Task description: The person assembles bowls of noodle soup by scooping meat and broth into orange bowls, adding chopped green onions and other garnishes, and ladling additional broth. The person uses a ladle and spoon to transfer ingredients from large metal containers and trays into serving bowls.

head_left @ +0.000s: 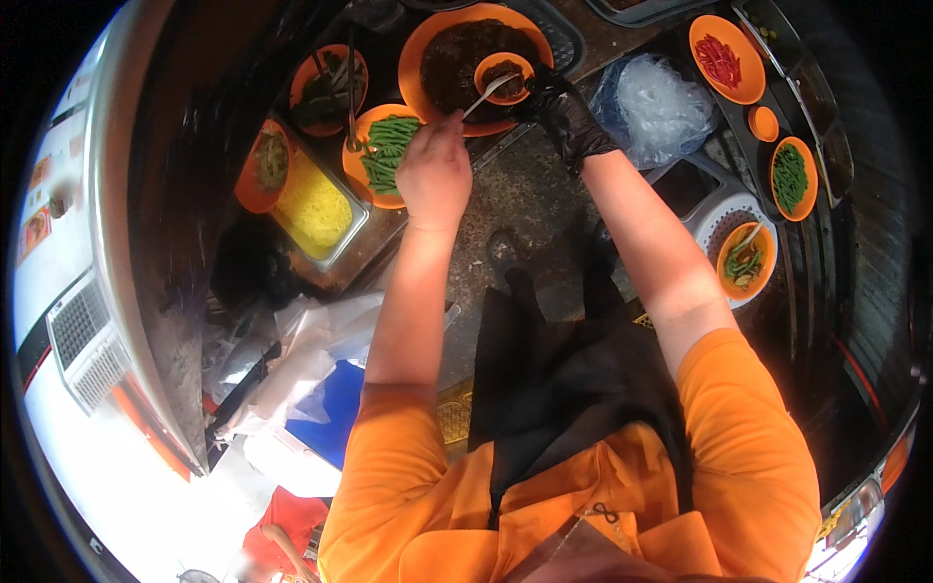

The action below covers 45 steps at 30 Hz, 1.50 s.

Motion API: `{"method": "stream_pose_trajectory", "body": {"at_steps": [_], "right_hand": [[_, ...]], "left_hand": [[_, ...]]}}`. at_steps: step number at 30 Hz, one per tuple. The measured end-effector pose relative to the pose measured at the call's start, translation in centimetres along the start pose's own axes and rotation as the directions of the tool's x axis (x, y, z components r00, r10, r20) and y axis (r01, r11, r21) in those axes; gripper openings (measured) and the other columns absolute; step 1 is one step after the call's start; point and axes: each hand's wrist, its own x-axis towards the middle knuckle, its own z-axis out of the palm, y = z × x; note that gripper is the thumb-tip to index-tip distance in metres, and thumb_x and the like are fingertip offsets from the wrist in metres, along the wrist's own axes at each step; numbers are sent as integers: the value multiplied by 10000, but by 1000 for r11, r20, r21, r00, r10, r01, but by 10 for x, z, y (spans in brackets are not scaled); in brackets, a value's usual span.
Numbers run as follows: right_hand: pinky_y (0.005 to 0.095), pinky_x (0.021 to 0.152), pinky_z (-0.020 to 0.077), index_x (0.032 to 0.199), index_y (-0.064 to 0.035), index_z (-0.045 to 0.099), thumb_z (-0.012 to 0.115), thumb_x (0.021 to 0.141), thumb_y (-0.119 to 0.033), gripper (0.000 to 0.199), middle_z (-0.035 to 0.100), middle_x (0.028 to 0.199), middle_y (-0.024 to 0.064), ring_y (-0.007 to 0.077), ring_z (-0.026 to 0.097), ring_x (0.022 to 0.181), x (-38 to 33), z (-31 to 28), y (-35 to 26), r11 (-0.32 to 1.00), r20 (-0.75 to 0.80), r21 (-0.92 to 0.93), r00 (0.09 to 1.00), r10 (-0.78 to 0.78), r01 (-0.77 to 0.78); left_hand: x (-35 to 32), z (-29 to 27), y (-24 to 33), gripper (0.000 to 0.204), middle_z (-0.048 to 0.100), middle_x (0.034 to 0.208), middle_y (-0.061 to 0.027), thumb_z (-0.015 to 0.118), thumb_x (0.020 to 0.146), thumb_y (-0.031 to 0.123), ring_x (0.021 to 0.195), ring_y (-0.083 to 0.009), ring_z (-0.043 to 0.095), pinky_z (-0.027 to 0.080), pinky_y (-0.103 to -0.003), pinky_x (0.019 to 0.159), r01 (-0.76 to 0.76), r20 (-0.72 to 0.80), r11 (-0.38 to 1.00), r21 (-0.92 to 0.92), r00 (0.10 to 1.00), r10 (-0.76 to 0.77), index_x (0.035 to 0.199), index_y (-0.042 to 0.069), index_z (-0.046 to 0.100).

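Observation:
My bare left hand (435, 175) pinches the handle of a metal spoon (484, 95). The spoon's head reaches into a small orange bowl (528, 70) with dark brown food inside. In a black glove, my right hand (566, 119) grips that small bowl by its right side. Beneath it lies a large orange bowl (412, 66) of dark brown, saucy food. Close to my left hand, an orange plate (356, 173) carries cut green beans (388, 154). The fingertips of my right hand are partly hidden by the dark glove and shadow.
At left are a metal tray (356, 222) of yellow shreds and orange bowls with tongs. At right stand a bundle of clear plastic bags (661, 109), a plate of red strips (717, 60), chopped greens (789, 178), and a soupy bowl (746, 260) on a white basket (708, 233).

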Motion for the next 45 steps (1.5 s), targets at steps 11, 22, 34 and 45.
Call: {"method": "stream_pose_trajectory", "body": {"at_steps": [11, 22, 34, 45], "right_hand": [[406, 733, 595, 1274, -33, 513, 653, 849, -30, 447, 605, 1160, 144, 266, 648, 944, 2, -50, -11, 837, -62, 458, 928, 367, -301], [394, 709, 586, 1282, -58, 502, 589, 899, -136, 400, 609, 1139, 123, 254, 658, 921, -5, -58, -6, 839, -14, 461, 943, 333, -290], [364, 692, 574, 1214, -31, 556, 618, 855, -21, 364, 639, 1043, 124, 234, 648, 888, 10, -24, -10, 949, -70, 107, 950, 304, -296], [331, 703, 580, 1249, -18, 531, 630, 920, -198, 388, 650, 1023, 109, 191, 671, 855, 10, -36, 12, 824, 77, 488, 955, 286, -286]], "left_hand": [[19, 65, -55, 168, 683, 844, -125, 605, 863, 175, 732, -309, 653, 529, -408, 670, 116, 187, 957, 265, 968, -169, 969, 95, 708], [16, 65, -62, 116, 601, 757, -91, 554, 848, -12, 618, -180, 586, 468, -259, 518, 749, 667, -249, -614, 323, -672, 952, -39, 597], [18, 25, -3, 187, 668, 854, -97, 603, 871, 68, 702, -200, 629, 493, -283, 598, 615, 323, 568, -548, 781, -534, 1031, 3, 674], [13, 10, 14, 175, 689, 921, -88, 618, 877, 167, 852, -279, 655, 525, -381, 743, 17, -4, 1000, -21, 1000, -17, 1015, 126, 718]]}}
